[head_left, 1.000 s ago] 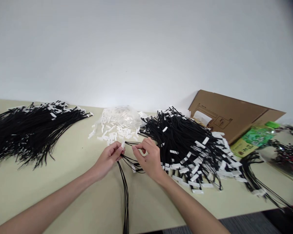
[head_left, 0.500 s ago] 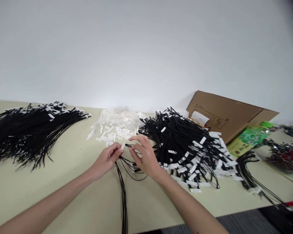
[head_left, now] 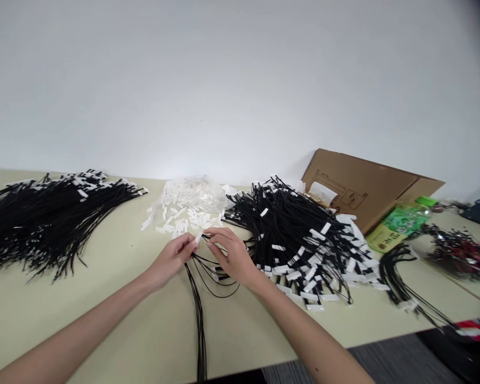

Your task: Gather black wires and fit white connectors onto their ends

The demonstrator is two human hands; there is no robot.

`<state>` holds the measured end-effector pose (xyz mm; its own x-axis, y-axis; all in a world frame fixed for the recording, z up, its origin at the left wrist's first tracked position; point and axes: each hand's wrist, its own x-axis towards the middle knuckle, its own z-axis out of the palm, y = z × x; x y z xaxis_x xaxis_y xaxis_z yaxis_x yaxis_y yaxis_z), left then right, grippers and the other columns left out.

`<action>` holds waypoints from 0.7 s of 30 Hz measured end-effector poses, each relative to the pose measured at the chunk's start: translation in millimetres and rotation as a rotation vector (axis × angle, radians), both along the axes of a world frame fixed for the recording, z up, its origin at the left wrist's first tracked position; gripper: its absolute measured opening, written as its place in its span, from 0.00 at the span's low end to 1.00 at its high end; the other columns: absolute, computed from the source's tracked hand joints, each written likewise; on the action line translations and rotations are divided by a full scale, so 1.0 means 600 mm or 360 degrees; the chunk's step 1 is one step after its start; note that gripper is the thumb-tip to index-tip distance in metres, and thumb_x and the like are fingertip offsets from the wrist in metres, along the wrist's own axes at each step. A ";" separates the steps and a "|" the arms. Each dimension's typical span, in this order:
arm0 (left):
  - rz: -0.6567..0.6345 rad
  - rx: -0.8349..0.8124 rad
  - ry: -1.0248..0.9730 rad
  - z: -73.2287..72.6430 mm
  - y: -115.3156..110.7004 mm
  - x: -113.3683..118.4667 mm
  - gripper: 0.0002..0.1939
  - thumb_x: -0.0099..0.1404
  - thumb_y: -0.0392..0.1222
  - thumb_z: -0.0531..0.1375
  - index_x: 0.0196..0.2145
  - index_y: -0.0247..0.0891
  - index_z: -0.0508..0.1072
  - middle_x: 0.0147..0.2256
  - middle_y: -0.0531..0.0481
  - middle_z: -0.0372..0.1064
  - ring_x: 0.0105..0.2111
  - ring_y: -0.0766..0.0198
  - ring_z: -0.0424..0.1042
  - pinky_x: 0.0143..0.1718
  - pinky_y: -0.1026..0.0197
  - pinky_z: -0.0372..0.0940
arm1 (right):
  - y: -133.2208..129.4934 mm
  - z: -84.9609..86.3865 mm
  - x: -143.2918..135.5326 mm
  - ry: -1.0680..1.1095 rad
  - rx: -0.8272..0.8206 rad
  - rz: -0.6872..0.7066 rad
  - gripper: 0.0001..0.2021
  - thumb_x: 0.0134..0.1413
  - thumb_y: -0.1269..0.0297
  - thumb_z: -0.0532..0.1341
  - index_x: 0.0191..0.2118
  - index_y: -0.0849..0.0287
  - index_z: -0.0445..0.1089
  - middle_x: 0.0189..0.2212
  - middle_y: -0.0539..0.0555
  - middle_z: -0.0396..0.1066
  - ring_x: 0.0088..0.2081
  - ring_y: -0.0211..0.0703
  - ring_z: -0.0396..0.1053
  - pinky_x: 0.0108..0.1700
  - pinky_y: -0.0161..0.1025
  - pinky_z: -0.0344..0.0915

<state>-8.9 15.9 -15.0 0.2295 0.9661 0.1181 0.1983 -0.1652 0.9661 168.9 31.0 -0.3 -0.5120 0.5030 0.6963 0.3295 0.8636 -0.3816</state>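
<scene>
From the head camera, the left hand [head_left: 171,260] pinches a small white connector [head_left: 199,237] between thumb and fingertips, while the right hand [head_left: 232,257] pinches the end of a thin black wire [head_left: 200,320] just beside it, fingers narrow on both. The wire bundle trails toward the table [head_left: 116,298] edge. Loose connectors [head_left: 180,220] lie behind, wire heaps (left [head_left: 44,213], right [head_left: 300,234]) either side. Seating it well likely calls for lining tip and socket squarely, pushing straight.
</scene>
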 end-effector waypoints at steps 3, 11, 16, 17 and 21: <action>0.0170 -0.0035 -0.0132 0.000 0.013 -0.013 0.21 0.57 0.56 0.52 0.27 0.33 0.58 0.26 0.51 0.54 0.26 0.71 0.53 0.27 0.69 0.51 | 0.007 -0.010 -0.001 -0.0051 0.0133 -0.0174 0.11 0.55 0.69 0.51 0.44 0.61 0.61 0.49 0.56 0.58 0.52 0.40 0.53 0.55 0.42 0.53; 0.0734 0.0077 -0.0149 -0.017 0.062 -0.076 0.27 0.51 0.62 0.52 0.32 0.32 0.62 0.30 0.48 0.59 0.28 0.68 0.58 0.29 0.67 0.56 | 0.017 -0.017 0.003 -0.0124 0.0182 -0.0355 0.20 0.57 0.66 0.49 0.55 0.61 0.51 0.53 0.56 0.53 0.56 0.42 0.46 0.58 0.44 0.49; 0.0760 0.0161 0.0144 -0.012 0.073 -0.106 0.27 0.50 0.60 0.54 0.34 0.31 0.67 0.29 0.48 0.64 0.26 0.66 0.61 0.32 0.63 0.58 | 0.020 -0.016 0.004 -0.0051 0.0193 -0.0394 0.18 0.56 0.66 0.49 0.53 0.61 0.54 0.50 0.57 0.56 0.54 0.42 0.49 0.57 0.44 0.52; 0.0763 0.0190 0.0191 -0.010 0.075 -0.110 0.28 0.51 0.60 0.53 0.37 0.30 0.67 0.30 0.46 0.65 0.28 0.65 0.63 0.33 0.62 0.59 | 0.020 -0.015 0.004 -0.0028 0.0202 -0.0397 0.18 0.56 0.66 0.49 0.53 0.61 0.54 0.50 0.57 0.56 0.54 0.42 0.50 0.56 0.44 0.52; 0.0821 0.0394 0.0354 -0.009 0.078 -0.114 0.30 0.50 0.56 0.55 0.45 0.29 0.64 0.37 0.43 0.65 0.36 0.61 0.66 0.40 0.60 0.60 | 0.022 -0.016 0.005 0.0073 0.0240 -0.0381 0.17 0.55 0.68 0.50 0.52 0.62 0.56 0.48 0.58 0.58 0.52 0.43 0.52 0.55 0.44 0.54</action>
